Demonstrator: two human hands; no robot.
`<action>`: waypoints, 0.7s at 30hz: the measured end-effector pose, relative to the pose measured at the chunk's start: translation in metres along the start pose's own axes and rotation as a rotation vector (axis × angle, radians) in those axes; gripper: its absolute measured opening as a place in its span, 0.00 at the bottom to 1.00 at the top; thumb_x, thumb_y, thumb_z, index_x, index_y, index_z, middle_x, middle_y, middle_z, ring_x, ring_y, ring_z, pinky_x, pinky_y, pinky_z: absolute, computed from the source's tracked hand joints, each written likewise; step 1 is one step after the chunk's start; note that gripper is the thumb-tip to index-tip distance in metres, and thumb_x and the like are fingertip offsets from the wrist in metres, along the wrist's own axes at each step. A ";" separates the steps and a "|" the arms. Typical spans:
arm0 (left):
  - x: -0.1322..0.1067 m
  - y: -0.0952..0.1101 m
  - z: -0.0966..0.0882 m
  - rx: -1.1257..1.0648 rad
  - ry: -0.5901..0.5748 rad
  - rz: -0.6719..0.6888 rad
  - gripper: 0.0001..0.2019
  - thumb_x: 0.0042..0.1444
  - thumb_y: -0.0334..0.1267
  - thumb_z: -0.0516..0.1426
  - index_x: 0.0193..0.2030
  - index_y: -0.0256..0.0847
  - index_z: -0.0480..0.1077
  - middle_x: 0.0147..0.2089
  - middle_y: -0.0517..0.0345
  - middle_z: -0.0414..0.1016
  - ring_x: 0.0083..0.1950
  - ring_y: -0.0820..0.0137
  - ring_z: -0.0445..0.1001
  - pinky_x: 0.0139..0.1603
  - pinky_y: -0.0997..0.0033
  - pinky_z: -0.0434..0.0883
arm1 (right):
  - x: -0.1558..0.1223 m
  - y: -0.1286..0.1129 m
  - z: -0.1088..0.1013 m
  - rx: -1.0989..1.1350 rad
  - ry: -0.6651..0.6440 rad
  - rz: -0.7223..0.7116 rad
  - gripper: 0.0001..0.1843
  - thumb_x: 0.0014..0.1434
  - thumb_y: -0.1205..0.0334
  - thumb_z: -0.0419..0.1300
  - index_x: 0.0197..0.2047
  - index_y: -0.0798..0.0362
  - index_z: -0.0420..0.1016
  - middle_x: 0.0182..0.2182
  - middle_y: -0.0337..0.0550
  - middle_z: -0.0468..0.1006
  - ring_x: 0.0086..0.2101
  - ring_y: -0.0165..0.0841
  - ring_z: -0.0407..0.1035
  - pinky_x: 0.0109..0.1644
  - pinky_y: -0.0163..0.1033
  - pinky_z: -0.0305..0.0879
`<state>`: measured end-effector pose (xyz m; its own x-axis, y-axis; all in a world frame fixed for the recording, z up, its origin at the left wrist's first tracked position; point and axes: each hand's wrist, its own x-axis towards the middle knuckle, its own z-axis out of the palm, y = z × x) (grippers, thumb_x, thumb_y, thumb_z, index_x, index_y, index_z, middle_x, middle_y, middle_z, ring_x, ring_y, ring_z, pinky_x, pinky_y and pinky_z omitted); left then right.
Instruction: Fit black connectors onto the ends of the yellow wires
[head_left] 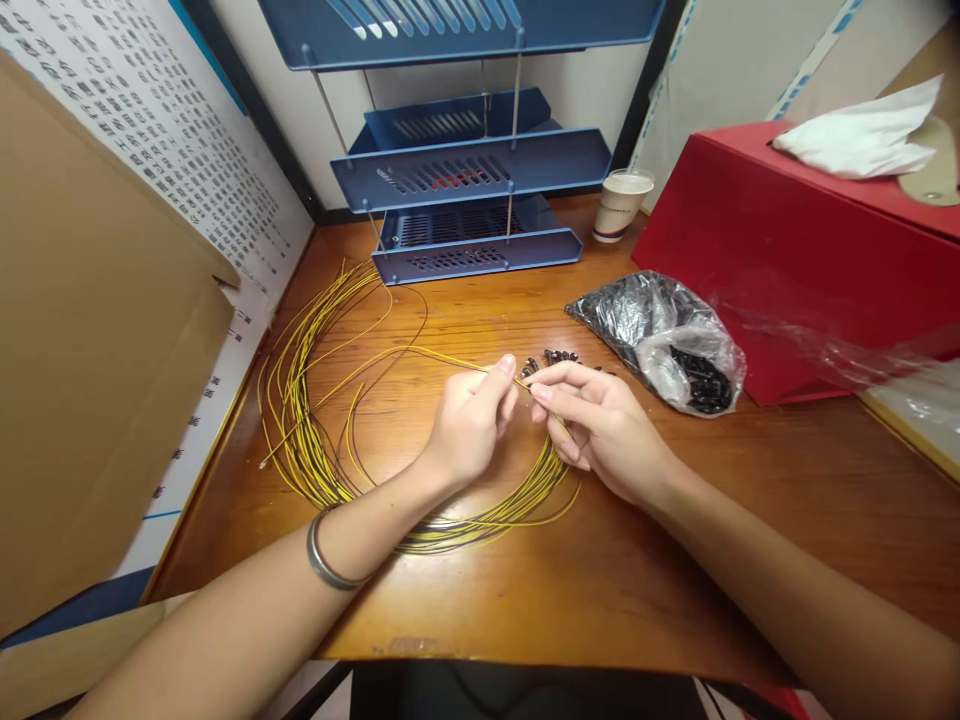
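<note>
My left hand (472, 415) is closed round a thin yellow wire (420, 351), thumb on top. Close beside it, my right hand (596, 415) pinches the same wire's end region between thumb and fingertips. Whether a small part sits at that tip cannot be made out. Beneath both hands lies a loose coil of yellow and black wires (304, 400), curving from the left round to the right hand. Just behind my right fingers is a small pile of black parts (559, 356), partly hidden by the hand.
Right of the hands lies an open plastic bag (637, 315) of black parts, against a red box (810, 240) with a tissue on top. A paper cup (621, 205) stands behind it. At the back is a blue tiered tray rack (480, 258); cardboard (90, 330) stands at left.
</note>
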<state>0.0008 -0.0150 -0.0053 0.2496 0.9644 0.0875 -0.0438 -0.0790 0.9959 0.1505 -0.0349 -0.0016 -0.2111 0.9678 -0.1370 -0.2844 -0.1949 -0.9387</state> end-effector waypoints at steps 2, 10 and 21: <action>-0.001 0.000 -0.001 -0.009 0.007 -0.006 0.32 0.63 0.59 0.53 0.13 0.42 0.57 0.12 0.64 0.53 0.16 0.76 0.51 0.22 0.68 0.54 | -0.003 0.000 0.002 0.045 0.011 0.065 0.14 0.52 0.55 0.70 0.36 0.56 0.75 0.25 0.36 0.75 0.12 0.19 0.53 0.12 0.27 0.43; 0.000 0.001 -0.003 0.019 -0.014 0.037 0.33 0.65 0.59 0.51 0.13 0.41 0.57 0.12 0.63 0.55 0.16 0.77 0.53 0.23 0.68 0.55 | -0.013 -0.008 0.011 0.168 0.028 0.196 0.12 0.51 0.59 0.70 0.33 0.56 0.73 0.25 0.34 0.72 0.13 0.16 0.46 0.16 0.28 0.35; -0.001 -0.005 0.002 0.047 -0.183 0.050 0.29 0.67 0.53 0.53 0.17 0.38 0.66 0.18 0.59 0.66 0.20 0.76 0.63 0.25 0.72 0.60 | -0.019 -0.006 0.011 0.338 0.053 0.231 0.10 0.52 0.62 0.70 0.31 0.57 0.73 0.27 0.34 0.69 0.16 0.16 0.46 0.16 0.26 0.38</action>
<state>0.0024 -0.0159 -0.0105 0.4204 0.8972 0.1352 -0.0168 -0.1412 0.9898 0.1459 -0.0533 0.0101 -0.2598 0.8974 -0.3566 -0.5280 -0.4411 -0.7257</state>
